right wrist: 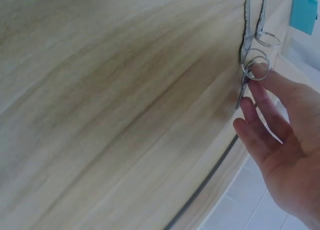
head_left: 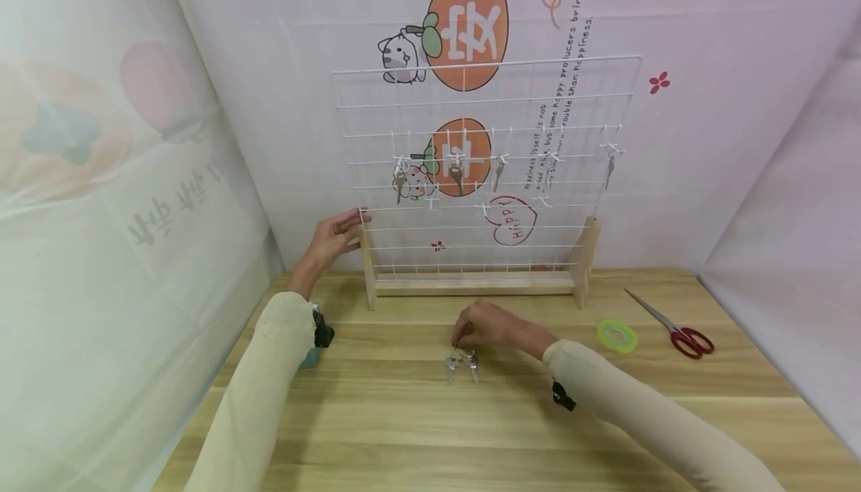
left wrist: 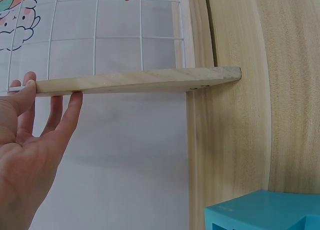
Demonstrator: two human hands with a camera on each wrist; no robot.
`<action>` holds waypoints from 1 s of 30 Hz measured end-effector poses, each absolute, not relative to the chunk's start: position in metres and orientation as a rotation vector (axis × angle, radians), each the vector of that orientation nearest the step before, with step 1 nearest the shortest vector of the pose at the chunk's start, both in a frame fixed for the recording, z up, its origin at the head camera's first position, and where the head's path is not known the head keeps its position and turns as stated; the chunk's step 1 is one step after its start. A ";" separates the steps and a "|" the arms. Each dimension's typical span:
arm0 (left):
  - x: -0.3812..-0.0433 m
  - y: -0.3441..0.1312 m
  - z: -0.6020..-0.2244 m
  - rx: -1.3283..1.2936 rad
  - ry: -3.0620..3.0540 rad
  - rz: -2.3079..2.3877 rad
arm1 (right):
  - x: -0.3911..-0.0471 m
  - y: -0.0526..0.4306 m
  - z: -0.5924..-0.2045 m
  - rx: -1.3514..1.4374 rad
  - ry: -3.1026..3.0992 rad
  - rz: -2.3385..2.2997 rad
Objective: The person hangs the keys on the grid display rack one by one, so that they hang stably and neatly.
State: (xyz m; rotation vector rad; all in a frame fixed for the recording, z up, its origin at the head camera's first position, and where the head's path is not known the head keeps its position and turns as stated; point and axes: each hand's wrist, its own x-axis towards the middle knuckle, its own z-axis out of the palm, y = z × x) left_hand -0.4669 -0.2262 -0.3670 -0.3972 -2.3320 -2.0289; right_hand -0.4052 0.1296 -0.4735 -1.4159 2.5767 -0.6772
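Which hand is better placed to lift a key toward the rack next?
Probably the right hand: it pinches a key, while the left hand grips the wooden upright of the rack, away from that key.

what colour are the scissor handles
Red; the scissor handles show best in the head view.

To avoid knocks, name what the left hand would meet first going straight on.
The left hand would likely meet the wooden side post first; its fingers touch it now. Whether the wire grid comes next is unclear.
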 end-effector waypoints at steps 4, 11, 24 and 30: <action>-0.466 -0.224 -0.367 -0.405 -2.331 -2.023 | -0.405 0.131 -0.475 -1.397 2.619 -0.698; -0.466 -0.223 -0.366 -0.398 -2.326 -2.036 | -0.403 0.133 -0.465 -1.368 2.668 -0.820; -0.465 -0.225 -0.369 -0.405 -2.332 -2.019 | -0.410 0.127 -0.437 -1.409 2.751 -0.944; -0.465 -0.224 -0.368 -0.411 -2.335 -1.997 | -0.415 0.128 -0.410 -1.368 2.805 -0.976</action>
